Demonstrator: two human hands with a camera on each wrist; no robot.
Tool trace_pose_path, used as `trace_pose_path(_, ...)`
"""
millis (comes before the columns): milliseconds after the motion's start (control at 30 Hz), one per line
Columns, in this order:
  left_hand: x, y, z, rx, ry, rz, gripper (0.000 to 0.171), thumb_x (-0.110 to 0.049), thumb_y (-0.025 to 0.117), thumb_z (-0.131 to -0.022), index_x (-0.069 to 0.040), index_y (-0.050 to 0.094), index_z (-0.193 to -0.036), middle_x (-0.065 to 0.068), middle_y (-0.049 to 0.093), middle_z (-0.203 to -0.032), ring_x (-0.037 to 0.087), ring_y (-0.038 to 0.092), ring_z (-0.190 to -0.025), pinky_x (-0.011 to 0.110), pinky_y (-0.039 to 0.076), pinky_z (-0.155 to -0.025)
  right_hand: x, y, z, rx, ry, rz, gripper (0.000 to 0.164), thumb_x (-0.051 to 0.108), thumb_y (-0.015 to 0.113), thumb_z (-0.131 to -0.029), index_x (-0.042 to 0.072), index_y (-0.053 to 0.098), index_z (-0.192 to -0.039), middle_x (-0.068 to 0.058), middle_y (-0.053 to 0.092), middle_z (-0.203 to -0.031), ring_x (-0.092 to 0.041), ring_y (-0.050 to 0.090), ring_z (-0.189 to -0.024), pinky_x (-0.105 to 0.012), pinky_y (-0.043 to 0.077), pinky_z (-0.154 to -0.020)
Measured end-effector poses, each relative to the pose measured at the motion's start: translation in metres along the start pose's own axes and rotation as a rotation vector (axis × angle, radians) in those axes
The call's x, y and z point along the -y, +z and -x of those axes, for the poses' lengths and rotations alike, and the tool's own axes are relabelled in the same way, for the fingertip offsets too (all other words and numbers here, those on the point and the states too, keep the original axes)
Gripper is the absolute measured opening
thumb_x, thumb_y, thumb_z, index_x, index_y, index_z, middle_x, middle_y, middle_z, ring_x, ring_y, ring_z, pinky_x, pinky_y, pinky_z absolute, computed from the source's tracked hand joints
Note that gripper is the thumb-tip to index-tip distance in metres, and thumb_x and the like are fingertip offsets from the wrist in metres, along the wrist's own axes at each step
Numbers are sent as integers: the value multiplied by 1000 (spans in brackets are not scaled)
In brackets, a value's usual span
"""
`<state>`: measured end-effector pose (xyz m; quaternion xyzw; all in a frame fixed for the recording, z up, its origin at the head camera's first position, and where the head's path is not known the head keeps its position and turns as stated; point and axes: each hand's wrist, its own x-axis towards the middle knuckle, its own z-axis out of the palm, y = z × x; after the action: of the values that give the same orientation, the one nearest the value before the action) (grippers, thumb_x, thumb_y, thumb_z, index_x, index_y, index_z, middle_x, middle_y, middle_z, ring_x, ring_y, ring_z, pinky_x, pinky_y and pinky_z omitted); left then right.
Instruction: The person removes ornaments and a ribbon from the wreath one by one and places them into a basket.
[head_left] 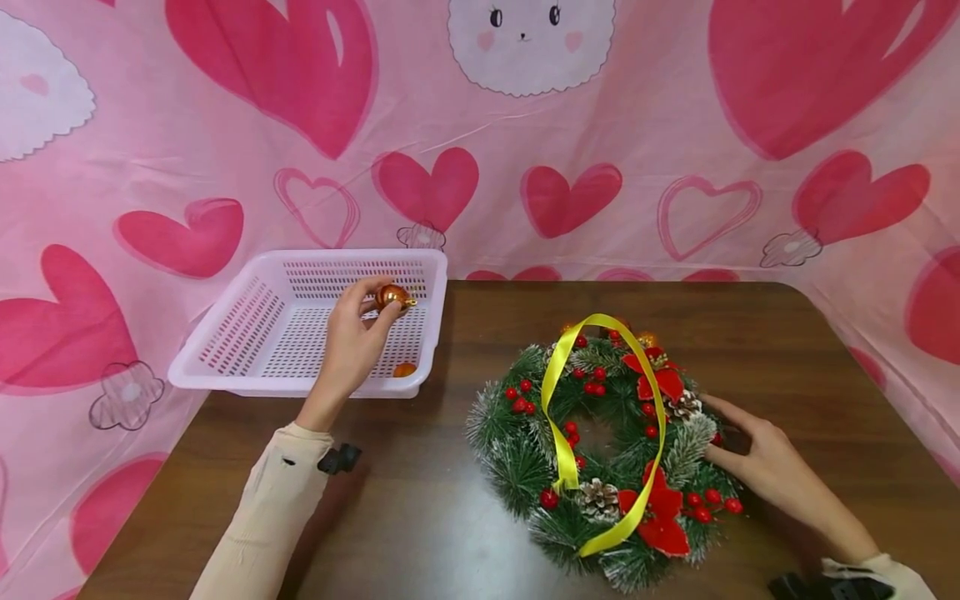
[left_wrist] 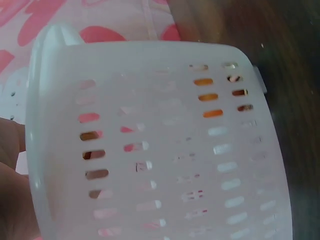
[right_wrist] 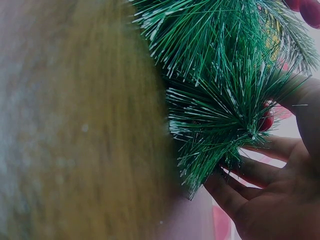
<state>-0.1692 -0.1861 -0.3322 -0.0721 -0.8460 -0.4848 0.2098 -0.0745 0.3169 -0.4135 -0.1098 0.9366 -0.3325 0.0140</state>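
In the head view my left hand [head_left: 358, 329] pinches a shiny copper-orange Christmas bauble [head_left: 393, 297] with a gold cap, above the white plastic basket [head_left: 258, 383]. Another orange bauble [head_left: 404, 369] lies in the basket's near right corner; its orange shows through the slots in the left wrist view. A green Christmas wreath [head_left: 517, 458] lies on the table, dressed with red berries, pinecones, red poinsettias and a yellow ribbon loop [head_left: 552, 392]. My right hand [head_left: 776, 467] grips the wreath's right edge, its fingers [right_wrist: 257, 172] in among the needles in the right wrist view.
The basket stands at the back left of the brown wooden table [head_left: 420, 500], overlapping its left edge. A pink cloth [head_left: 495, 200] printed with hearts hangs behind the table and along both sides.
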Motion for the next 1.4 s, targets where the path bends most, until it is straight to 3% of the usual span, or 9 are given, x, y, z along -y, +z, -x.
trace_pose_path(67, 3, -1, -1, -1, 3, -19, 34, -6, 66, -94, -1, 62, -127, 19, 57, -124, 37, 64, -108, 44, 57, -86, 0, 0, 0, 5, 6, -8, 68, 14, 75, -87, -2, 44, -145, -37, 50, -137, -56, 52, -116, -69, 44, -84)
trace_pose_path(167, 6, -3, -2, 1, 7, -47, 34, -7, 66, -94, -1, 61, -128, 20, 56, -124, 38, 64, -107, 45, 58, -84, 2, -1, -1, 3, 10, -4, 67, 15, 74, -88, -2, 44, -146, -37, 49, -137, -55, 51, -117, -69, 44, -85)
trace_pose_path(300, 10, -5, -3, 3, 7, -75, 35, -7, 68, -93, -3, 62, -127, 19, 57, -123, 35, 65, -105, 44, 58, -83, 2, 0, 1, -11, -5, 6, 67, 15, 75, -87, -3, 46, -144, -35, 51, -136, -52, 55, -113, -61, 48, -83)
trace_pose_path(367, 11, -6, -4, 4, 8, -89, 34, -8, 68, -93, -2, 63, -126, 19, 58, -122, 34, 65, -105, 44, 58, -83, 1, 1, 1, -22, -9, 26, 66, 15, 76, -87, -2, 47, -143, -34, 53, -135, -50, 57, -112, -51, 51, -81)
trace_pose_path(533, 13, -8, -5, 28, 2, -124, 34, -7, 70, -91, 1, 62, -123, 21, 57, -121, 36, 64, -106, 46, 58, -83, -2, 1, 0, -23, -8, 34, 66, 14, 77, -86, -1, 48, -143, -33, 53, -135, -49, 57, -112, -45, 52, -80)
trace_pose_path(767, 15, -12, -6, 84, -7, -184, 37, -6, 71, -90, 3, 60, -124, 23, 56, -120, 39, 61, -107, 48, 56, -84, 2, 0, 1, -7, -10, 0, 67, 13, 75, -87, -3, 45, -145, -36, 50, -137, -55, 53, -116, -66, 46, -84)
trace_pose_path(1100, 19, -18, -5, 162, -49, -241, 35, -4, 71, -89, 2, 60, -122, 21, 55, -122, 38, 58, -112, 50, 53, -88, 1, -1, 0, -5, -10, -14, 67, 15, 75, -88, -4, 44, -145, -36, 49, -138, -56, 49, -120, -69, 43, -85)
trace_pose_path(1400, 23, -20, -5, 222, -42, -291, 41, -4, 72, -88, 2, 58, -127, 22, 58, -123, 35, 54, -110, 51, 50, -90, 1, 0, 0, -18, -20, 0, 67, 13, 75, -87, -4, 45, -144, -36, 50, -137, -55, 50, -119, -67, 43, -85)
